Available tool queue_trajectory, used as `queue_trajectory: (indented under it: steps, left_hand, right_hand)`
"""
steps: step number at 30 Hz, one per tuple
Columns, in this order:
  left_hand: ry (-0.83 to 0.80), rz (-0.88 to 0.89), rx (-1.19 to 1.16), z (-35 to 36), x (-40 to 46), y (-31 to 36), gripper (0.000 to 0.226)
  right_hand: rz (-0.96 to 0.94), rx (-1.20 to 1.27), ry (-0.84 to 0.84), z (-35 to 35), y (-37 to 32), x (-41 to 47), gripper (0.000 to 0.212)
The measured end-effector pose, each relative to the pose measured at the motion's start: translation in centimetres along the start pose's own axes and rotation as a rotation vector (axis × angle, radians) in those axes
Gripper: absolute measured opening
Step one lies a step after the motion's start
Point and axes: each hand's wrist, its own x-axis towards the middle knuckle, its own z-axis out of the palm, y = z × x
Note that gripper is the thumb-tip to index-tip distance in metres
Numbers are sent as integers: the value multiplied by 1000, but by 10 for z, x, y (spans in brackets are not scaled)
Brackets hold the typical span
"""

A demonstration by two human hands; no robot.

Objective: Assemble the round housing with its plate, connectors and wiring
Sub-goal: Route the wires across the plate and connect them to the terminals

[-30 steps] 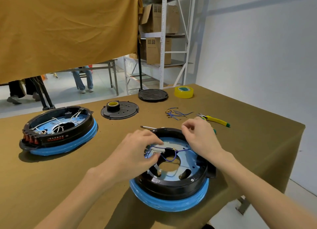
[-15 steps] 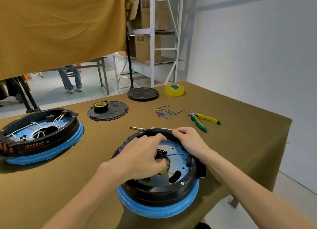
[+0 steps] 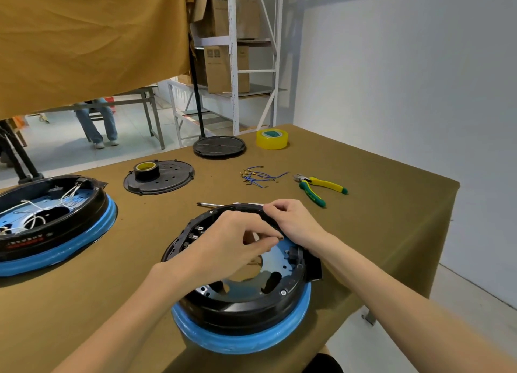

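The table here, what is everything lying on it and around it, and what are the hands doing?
Round housing: one, black on blue ring, nearest edge.
Second housing: one, black and blue, white wires inside, far left.
Black discs: two, behind; one carries a small tape roll.
Yellow tape: one, far edge.
Blue wires: a loose bunch, centre.
Pliers: one, yellow-green handles, right.
Screwdriver: one, behind housing.
Shelving: white, holds cardboard boxes.
Left hand: pinches a small brass connector.
Right hand: grips housing rim.

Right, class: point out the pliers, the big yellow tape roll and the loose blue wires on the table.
pliers (image 3: 321, 187): head view, on the yellow and green handles.
big yellow tape roll (image 3: 272, 139): head view, on its outer side wall.
loose blue wires (image 3: 258, 177): head view, on the middle of the bundle.
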Motion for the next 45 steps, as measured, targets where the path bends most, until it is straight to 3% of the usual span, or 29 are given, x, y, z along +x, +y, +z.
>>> queue_trajectory:
  steps: [7, 14, 35, 42, 45]
  left_hand:
    - [-22, -93, -61, 2, -9, -11, 15]
    - [-142, -121, -9, 12, -2, -13, 8]
    - [-147, -126, 33, 15, 5, -8, 9]
    - [-167, -199, -40, 13, 6, 0, 11]
    - [-175, -199, 41, 14, 6, 3, 14]
  right_hand:
    - [45, -8, -3, 3, 3, 5, 30]
    - [65, 11, 25, 3, 5, 4, 33]
    - [59, 17, 23, 3, 2, 3, 32]
    - [48, 18, 37, 4, 2, 2, 32]
    - [29, 16, 64, 4, 4, 2, 32]
